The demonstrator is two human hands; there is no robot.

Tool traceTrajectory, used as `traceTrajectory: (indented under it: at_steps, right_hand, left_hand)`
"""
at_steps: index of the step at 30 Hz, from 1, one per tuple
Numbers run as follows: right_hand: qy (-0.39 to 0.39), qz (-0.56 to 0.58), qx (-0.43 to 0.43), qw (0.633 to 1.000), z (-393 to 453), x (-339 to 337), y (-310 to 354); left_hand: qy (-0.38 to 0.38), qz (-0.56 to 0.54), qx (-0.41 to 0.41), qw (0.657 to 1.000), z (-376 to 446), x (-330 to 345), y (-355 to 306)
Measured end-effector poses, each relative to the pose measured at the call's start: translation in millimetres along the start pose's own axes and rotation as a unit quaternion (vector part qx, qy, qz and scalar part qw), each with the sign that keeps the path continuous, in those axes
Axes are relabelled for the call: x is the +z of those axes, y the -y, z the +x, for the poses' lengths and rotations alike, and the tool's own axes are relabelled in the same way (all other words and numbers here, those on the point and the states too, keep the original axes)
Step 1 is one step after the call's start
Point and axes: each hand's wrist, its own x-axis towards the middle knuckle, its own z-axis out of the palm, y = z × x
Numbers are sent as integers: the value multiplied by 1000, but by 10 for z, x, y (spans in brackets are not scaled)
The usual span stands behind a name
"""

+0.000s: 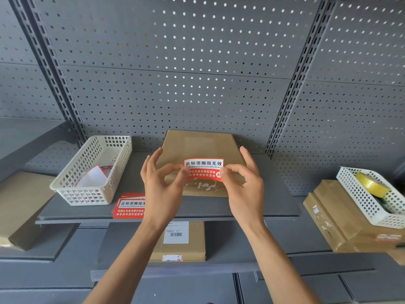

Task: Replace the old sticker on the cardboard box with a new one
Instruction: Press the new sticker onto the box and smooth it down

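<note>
A: What does the writing say?

B: The new sticker (203, 170) is red with a white band on top, reading 此标签撕毁无效 in black, with small Latin letters beneath, roughly "CIBIAOQIANSIHUIWUXIAO". Two lines of white characters run across the red part; fingertips cover their first characters. A round white seal with 封 sits at its lower right.

A: Who has hold of it?

B: Both hands. The left hand (161, 183) pinches the sticker's left edge between thumb and forefinger, the other fingers fanned upward. The right hand (244, 183) pinches the right edge the same way, fingers spread.

A: Where is it relative to the box?

B: Over the near part of the cardboard box (200, 145), which lies flat on the grey shelf (274, 205), its far end near the pegboard wall (197, 73). Whether the sticker touches the cardboard, I cannot tell. Just below it, on the box's front edge, are torn white scraps (205, 186).

A: Room around it?

B: Bare shelf to the box's right; to the left, a stack of red stickers (129, 207) with the same print overhangs the shelf's front edge.

A: Counts?

B: Two white baskets: the left basket (72, 191) holding paper pieces, the right basket (359, 194) holding one yellow tape roll (370, 183). One lower box (182, 244) carries a white barcode label (176, 232). More cardboard sits far left and right.
</note>
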Motion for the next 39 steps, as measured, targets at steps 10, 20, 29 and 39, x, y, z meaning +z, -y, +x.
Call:
traceTrajectory:
  at_steps: [10, 20, 29, 39]
  right_hand:
    - [-8, 18, -40, 999, 271, -5, 168]
    - [6, -36, -116, 993, 527, -5, 141]
    - [20, -86, -148, 985, 671, 65, 21]
    - [11, -115, -174, 978, 739, 103, -108]
  left_hand:
    - [-8, -17, 49, 999, 188, 38, -286]
    - [-39, -40, 68, 996, 330, 134, -343]
    - [-44, 20, 121, 991, 481, 196, -205]
    - [-60, 94, 190, 975, 561, 247, -47]
